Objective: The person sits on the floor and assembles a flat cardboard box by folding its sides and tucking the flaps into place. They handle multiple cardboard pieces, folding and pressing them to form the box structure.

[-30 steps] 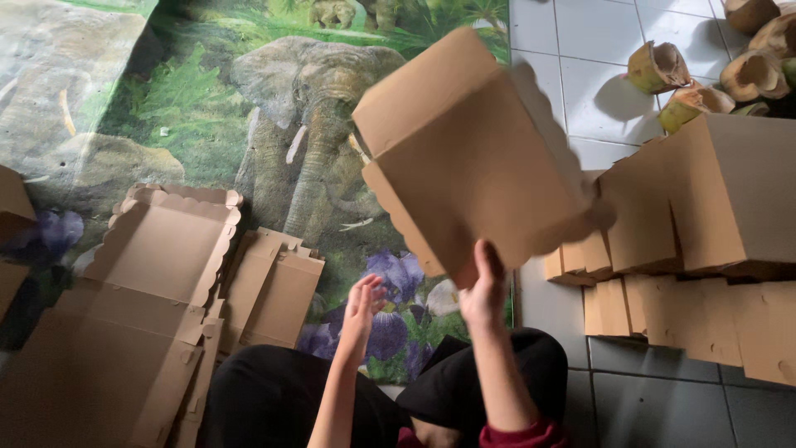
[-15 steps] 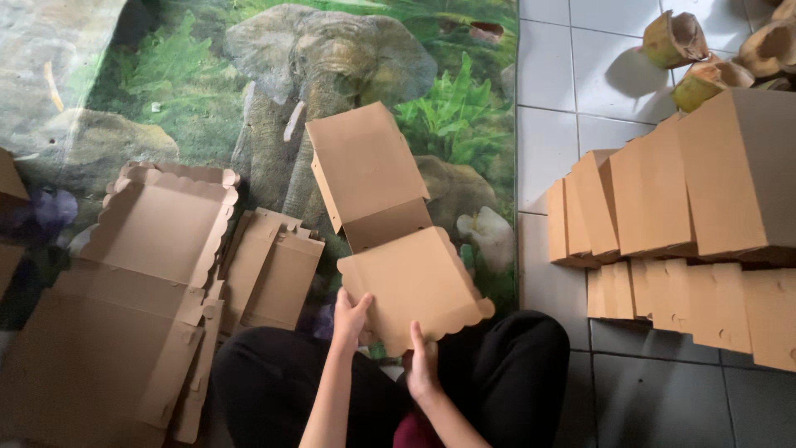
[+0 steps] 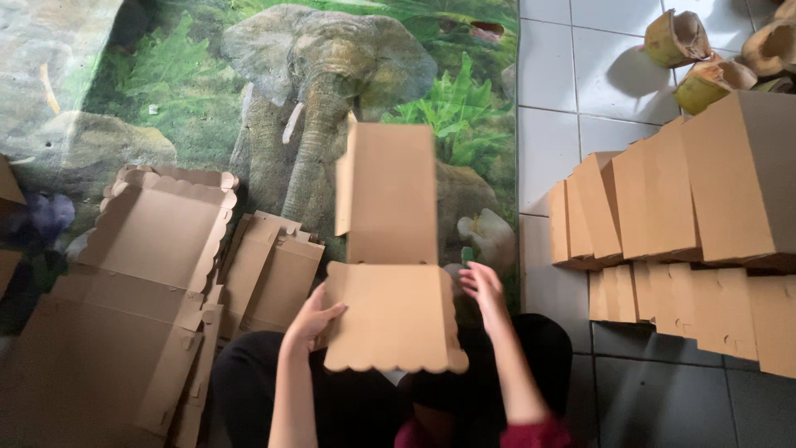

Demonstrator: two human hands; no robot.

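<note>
I hold a brown cardboard box blank (image 3: 390,274) over my lap, half unfolded, with its near panel flat and scallop-edged and its far panel standing upright. My left hand (image 3: 313,319) grips the left edge of the near panel. My right hand (image 3: 482,290) is at the panel's right edge, fingers spread and touching it. My legs in dark trousers are under the blank.
Flat cardboard blanks (image 3: 141,290) lie stacked on the left over a floor mat with an elephant picture (image 3: 332,75). Folded cardboard boxes (image 3: 688,207) stand in rows on the tiled floor at right. Coconut husks (image 3: 713,50) sit at the top right.
The blank came down from overhead to my lap and has opened out, its far panel now upright. Both hands moved to the near panel's side edges.
</note>
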